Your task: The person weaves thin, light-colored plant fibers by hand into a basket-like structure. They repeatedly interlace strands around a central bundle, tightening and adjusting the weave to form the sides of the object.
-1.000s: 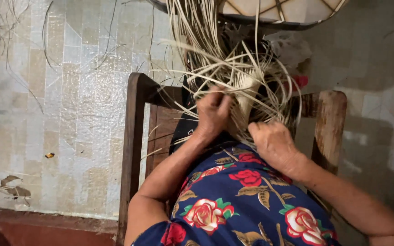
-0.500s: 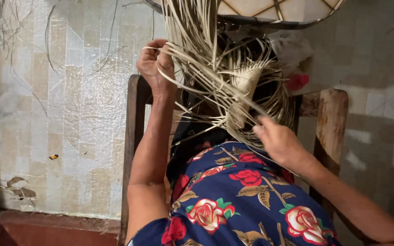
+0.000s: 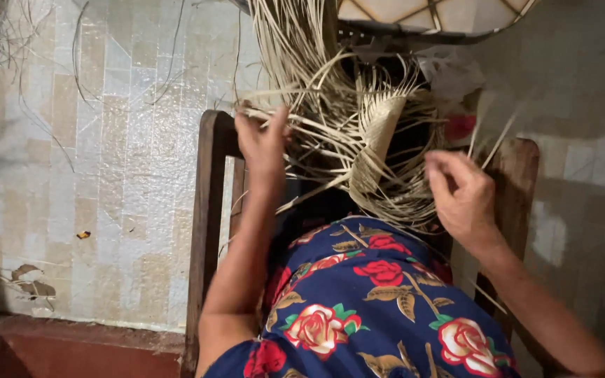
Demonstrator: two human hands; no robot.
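A partly woven piece of pale straw (image 3: pixel 376 143) rests on my lap, with several long loose strands (image 3: pixel 295 63) fanning up and out from it. My left hand (image 3: pixel 264 140) is raised at the left of the bundle and grips a few strands pulled sideways. My right hand (image 3: pixel 460 192) hovers to the right of the weave, fingers curled and pinching thin strands that stick up past it. I sit on a dark wooden chair (image 3: pixel 208 210) in a blue dress with red roses (image 3: pixel 372 301).
The floor is pale patterned tile (image 3: pixel 106 175) with stray straw bits lying on it at the upper left. A round woven tray (image 3: pixel 421 14) sits at the top. A red cloth (image 3: pixel 460 126) lies behind the weave. A reddish step edge (image 3: pixel 71 343) runs at the bottom left.
My left hand went from the weave up to the strands at the left, then lowered slightly while pulling them. My right hand moved away to the right of the weave.
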